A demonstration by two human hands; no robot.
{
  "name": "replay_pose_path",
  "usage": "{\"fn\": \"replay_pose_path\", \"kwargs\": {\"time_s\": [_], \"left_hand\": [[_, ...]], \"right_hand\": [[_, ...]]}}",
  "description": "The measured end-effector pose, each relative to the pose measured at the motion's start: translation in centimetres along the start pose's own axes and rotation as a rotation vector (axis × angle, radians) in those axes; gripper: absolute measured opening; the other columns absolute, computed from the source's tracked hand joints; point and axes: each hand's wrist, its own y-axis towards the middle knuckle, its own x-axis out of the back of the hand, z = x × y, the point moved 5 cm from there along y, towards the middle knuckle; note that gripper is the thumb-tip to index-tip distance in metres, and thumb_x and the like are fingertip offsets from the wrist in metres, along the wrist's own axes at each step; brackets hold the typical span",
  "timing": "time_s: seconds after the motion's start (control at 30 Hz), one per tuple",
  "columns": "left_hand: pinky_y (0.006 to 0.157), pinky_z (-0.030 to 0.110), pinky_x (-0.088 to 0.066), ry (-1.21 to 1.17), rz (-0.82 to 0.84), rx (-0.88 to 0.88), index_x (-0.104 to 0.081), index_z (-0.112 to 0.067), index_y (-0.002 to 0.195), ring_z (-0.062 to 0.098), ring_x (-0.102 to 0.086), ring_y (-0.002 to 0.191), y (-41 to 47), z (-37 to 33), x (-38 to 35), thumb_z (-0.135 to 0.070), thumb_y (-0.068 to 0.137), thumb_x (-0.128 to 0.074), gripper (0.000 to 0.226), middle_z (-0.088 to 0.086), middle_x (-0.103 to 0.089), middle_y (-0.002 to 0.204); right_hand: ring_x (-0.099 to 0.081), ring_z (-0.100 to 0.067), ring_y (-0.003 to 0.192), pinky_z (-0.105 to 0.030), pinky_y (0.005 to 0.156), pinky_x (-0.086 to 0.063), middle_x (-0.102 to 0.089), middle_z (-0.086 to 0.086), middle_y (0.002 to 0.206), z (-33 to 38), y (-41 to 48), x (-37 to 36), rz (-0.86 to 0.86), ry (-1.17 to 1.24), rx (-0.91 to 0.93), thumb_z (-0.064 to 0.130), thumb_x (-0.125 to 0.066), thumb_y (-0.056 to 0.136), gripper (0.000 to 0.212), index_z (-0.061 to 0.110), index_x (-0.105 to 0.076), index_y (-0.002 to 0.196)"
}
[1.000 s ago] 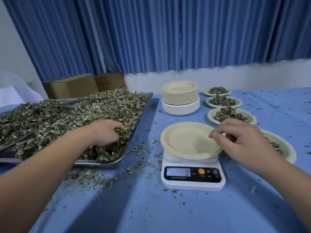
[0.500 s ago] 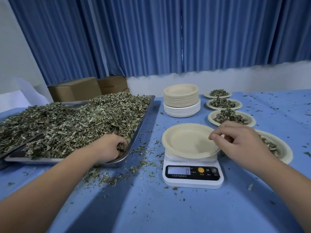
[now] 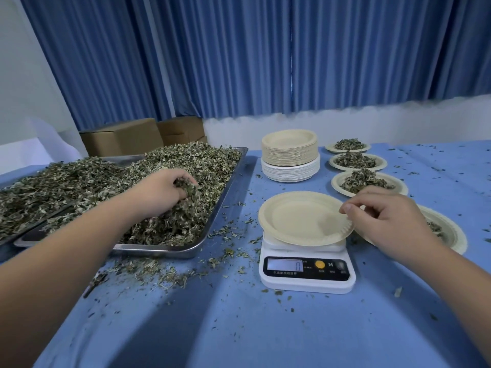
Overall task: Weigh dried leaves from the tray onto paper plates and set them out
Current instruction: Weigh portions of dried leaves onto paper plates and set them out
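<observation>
Left of the white digital scale [image 3: 305, 282], your left hand [image 3: 162, 192] clutches dried green leaves [image 3: 187, 199] over the steel tray [image 3: 164, 253], while your right hand [image 3: 385, 221] pinches the round beige paper plate [image 3: 300, 219] atop it.

Left hand [image 3: 159, 191] raised from the near corner of the tray [image 3: 225, 192] toward its middle; a clump of dried leaves [image 3: 190, 193] now gripped and lifted clear.

Fingers of left hand [image 3: 159, 193] buried in leaves [image 3: 190, 207], plate [image 3: 454, 235] at 3 o'clock half behind right hand [image 3: 385, 221], scale [image 3: 305, 273] labels unreadable, second tray [image 3: 8, 239] at 9 o'clock cut off.
</observation>
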Motion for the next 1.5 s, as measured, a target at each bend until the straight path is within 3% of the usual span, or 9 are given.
{"fn": "replay_pose_path", "kwargs": {"time_s": [0.27,0.37,0.5,0.7,0.83,1.1,1.2,1.33,1.5], "left_hand": [[0.040,0.005,-0.038,-0.196,-0.010,-0.233,-0.063,-0.039,0.096,-0.013,-0.058,0.056,-0.6,-8.7,-1.3,-0.014,0.096,-0.056,0.026,-0.017,-0.063,0.090],[0.046,0.017,-0.048,-0.238,-0.008,-0.331,-0.061,-0.040,0.094,0.000,-0.063,0.064,-0.6,-12.5,-3.1,-0.013,0.096,-0.055,0.028,-0.016,-0.063,0.089],[0.035,0.009,-0.029,-0.286,0.034,-0.406,-0.062,-0.024,0.105,-0.007,-0.045,0.035,-0.2,-15.8,-6.1,-0.001,0.094,-0.052,0.027,-0.012,-0.053,0.073],[0.081,0.015,-0.039,-0.066,0.236,-0.451,-0.057,-0.027,0.126,0.009,-0.053,0.105,0.1,-16.2,-11.3,-0.032,0.096,-0.058,0.031,-0.008,-0.052,0.119],[0.098,0.026,-0.034,-0.031,0.173,-0.489,-0.047,-0.031,0.137,0.012,-0.047,0.122,0.2,-15.2,-11.1,-0.049,0.097,-0.046,0.044,-0.006,-0.042,0.144],[0.083,0.031,-0.041,0.177,-0.106,-0.303,-0.063,-0.017,0.114,0.018,-0.054,0.097,1.3,-7.4,-5.8,-0.045,0.100,-0.040,0.039,0.003,-0.059,0.112],[0.093,0.044,-0.048,0.331,-0.042,-0.098,-0.060,-0.018,0.125,0.027,-0.057,0.104,1.0,-2.3,-5.7,-0.055,0.098,-0.032,0.054,0.010,-0.054,0.127],[0.115,0.043,-0.026,0.380,0.187,0.018,-0.036,-0.017,0.148,0.028,-0.034,0.140,-0.2,1.7,-7.3,-0.068,0.090,-0.015,0.080,0.011,-0.033,0.154],[0.103,0.032,-0.035,0.312,0.225,-0.006,-0.043,-0.020,0.145,0.022,-0.048,0.128,-1.1,2.5,-7.5,-0.064,0.095,-0.026,0.068,0.004,-0.047,0.146]], "right_hand": [[-0.048,-0.004,0.056,-0.005,0.055,-0.033,-0.059,0.018,0.074,0.1,0.3,0.6,-0.097,-0.017,0.007,0.007,-0.067,0.085,0.028,0.029,-0.067,0.067],[-0.049,-0.004,0.056,-0.006,0.055,-0.035,-0.060,0.012,0.074,0.1,0.3,0.6,-0.101,0.005,0.001,0.007,-0.066,0.085,0.029,0.029,-0.067,0.066],[-0.050,-0.004,0.056,-0.007,0.054,-0.035,-0.060,0.011,0.074,0.0,0.3,0.8,-0.106,0.027,-0.010,0.007,-0.065,0.085,0.031,0.030,-0.066,0.065],[-0.049,-0.010,0.055,-0.011,0.052,-0.035,-0.058,0.010,0.074,-0.5,0.4,0.8,-0.105,0.018,-0.027,0.009,-0.065,0.085,0.022,0.022,-0.070,0.068],[-0.049,-0.013,0.061,-0.009,0.055,-0.035,-0.059,0.010,0.074,-0.5,0.4,0.7,-0.097,-0.024,-0.003,0.010,-0.066,0.085,0.018,0.019,-0.071,0.071],[-0.049,-0.008,0.059,-0.007,0.056,-0.034,-0.058,0.012,0.073,-0.7,0.5,0.7,-0.110,-0.002,0.008,0.012,-0.067,0.085,0.026,0.031,-0.066,0.068],[-0.048,-0.008,0.060,-0.007,0.056,-0.034,-0.058,0.019,0.073,-0.7,0.5,0.7,-0.099,-0.012,0.010,0.012,-0.067,0.085,0.026,0.032,-0.066,0.068],[-0.047,-0.009,0.059,-0.007,0.056,-0.033,-0.058,0.018,0.075,-0.8,0.3,0.5,-0.096,-0.009,0.017,0.012,-0.068,0.085,0.025,0.030,-0.067,0.068],[-0.047,-0.011,0.058,-0.006,0.056,-0.034,-0.059,0.012,0.074,-0.6,0.3,0.5,-0.103,-0.002,0.029,0.011,-0.068,0.085,0.027,0.031,-0.066,0.067]]}}
